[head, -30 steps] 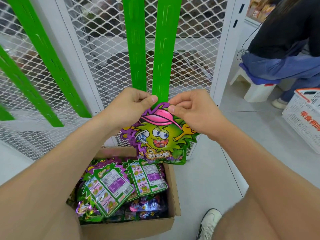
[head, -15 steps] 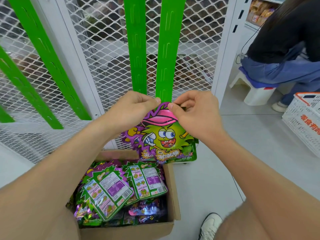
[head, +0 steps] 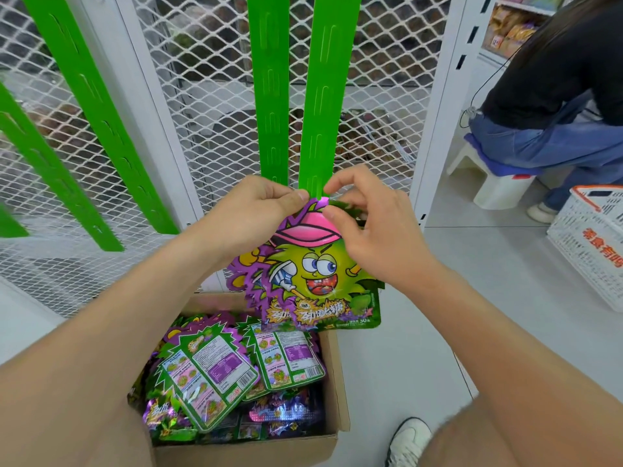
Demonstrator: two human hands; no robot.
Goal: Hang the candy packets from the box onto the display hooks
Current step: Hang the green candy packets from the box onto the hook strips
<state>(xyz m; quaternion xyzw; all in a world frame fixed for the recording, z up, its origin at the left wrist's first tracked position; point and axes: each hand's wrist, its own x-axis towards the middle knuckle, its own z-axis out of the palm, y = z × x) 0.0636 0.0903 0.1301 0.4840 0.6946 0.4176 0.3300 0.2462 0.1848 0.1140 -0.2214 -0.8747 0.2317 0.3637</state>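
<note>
- Packet (head: 313, 274) is held upright in the air above the far right corner of the box (head: 333, 382). Its top edge touches the lower end of the right green strip (head: 323, 112).
- Left hand (head: 256, 210): thumb and forefinger are closed in a pinch on the packet's top left edge.
- Right hand (head: 371, 237): the thumb presses on the pink cap print and the curled fingers sit behind the top right edge, so it grips the packet. The forefinger is raised near the strip's tip.
- The hang hole is hidden under the fingertips, so I cannot tell whether a hook tab has entered it.
- Risk 1: the hole misses the tab. Cause: the fingers cover the contact point, so alignment is by feel. Letting go would then drop the packet into the box or onto the floor (head: 438, 348).
- Risk 2: the strip swings away. Cause: only its free lower end is in reach, and nothing in view appears to brace it against the push.
- Risk 3: the top seal creases or tears. Cause: two pinches close together pulling against a stiff tab.
- Risk 4: the tab bends flat if the packet is pushed up instead of slid over it.
- Other packets (head: 209, 375) lie loose in the box, mostly face down, and are not yet hung.
</note>
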